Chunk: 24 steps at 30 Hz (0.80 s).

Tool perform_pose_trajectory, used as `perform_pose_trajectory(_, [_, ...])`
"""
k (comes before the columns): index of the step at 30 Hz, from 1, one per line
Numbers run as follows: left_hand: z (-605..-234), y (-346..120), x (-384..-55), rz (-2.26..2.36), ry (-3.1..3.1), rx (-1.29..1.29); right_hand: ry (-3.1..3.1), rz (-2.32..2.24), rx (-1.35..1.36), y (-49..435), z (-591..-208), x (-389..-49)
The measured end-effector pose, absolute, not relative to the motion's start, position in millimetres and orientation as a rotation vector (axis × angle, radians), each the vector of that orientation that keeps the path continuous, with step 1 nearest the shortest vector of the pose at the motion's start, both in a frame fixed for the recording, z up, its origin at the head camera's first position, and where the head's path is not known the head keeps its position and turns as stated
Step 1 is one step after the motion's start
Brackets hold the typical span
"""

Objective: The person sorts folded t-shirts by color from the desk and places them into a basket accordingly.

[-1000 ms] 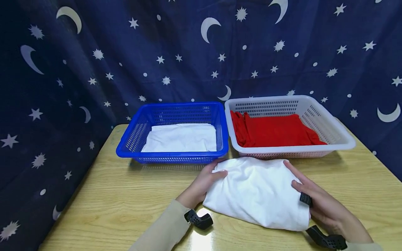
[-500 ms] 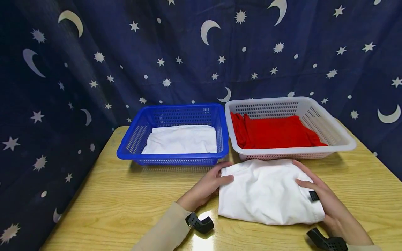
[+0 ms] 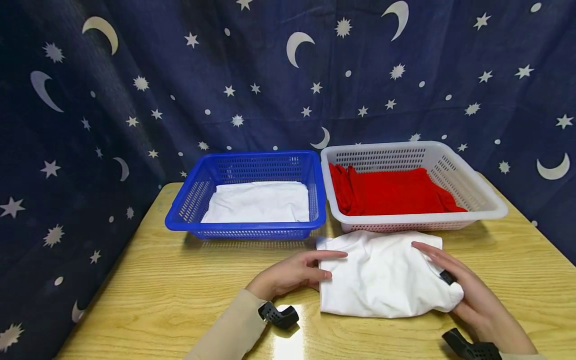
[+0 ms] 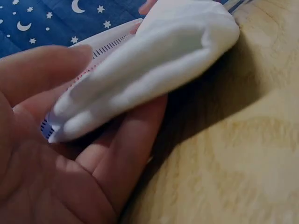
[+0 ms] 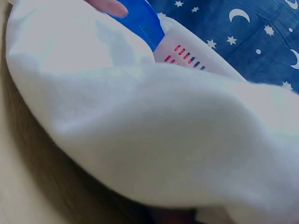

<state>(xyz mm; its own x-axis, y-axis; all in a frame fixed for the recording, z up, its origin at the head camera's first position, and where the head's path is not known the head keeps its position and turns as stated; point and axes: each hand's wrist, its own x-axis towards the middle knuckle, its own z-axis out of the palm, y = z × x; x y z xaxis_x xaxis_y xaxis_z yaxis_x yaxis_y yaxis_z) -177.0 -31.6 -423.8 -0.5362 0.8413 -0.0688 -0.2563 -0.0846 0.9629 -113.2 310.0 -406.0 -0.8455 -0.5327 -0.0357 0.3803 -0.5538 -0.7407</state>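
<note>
Since the frame half a second ago, the person's left hand [image 3: 292, 272] has slid nearer the body along the left edge of the folded white cloth [image 3: 382, 280], and its index finger now lies straighter across the top. On the other side, the right hand [image 3: 471, 292] has drawn back from the far corner, which shows beyond its fingers, while the near right corner bulges up beside the palm. Loose is the left grip: index and thumb above the fabric, other fingers underneath, as the left wrist view shows. At the opposite end, the right grip holds the cloth with a finger laid over it, near a small black tag [image 3: 447, 277]; how its lower fingers lie is hidden. Creased on top, the cloth is over the tabletop [image 3: 216, 270], just in front of the white basket [image 3: 418, 218]; its left edge is raised, but whether the rest touches the wood cannot be told. Red fabric [image 3: 391, 192] lies inside that basket. Just beside it, to the left, stands the blue basket [image 3: 245, 226], containing another white cloth, folded flat [image 3: 258, 200].
</note>
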Motion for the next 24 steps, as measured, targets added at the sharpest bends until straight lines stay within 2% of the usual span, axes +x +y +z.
perform_pose_trajectory(10, [-425, -34, -178, 1.726, 1.467, 0.729, 1.564, -2.061, -0.138, 306, -406, -112])
perform_pose_trajectory(20, [-407, -34, -173, 1.668, 1.266, 0.842, 1.478, -2.152, -0.218, 315, -384, -100])
perform_pose_trajectory(24, [-387, -39, -169, 1.628, 1.283, 0.867, 1.400, -2.244, -0.353, 317, -377, -97])
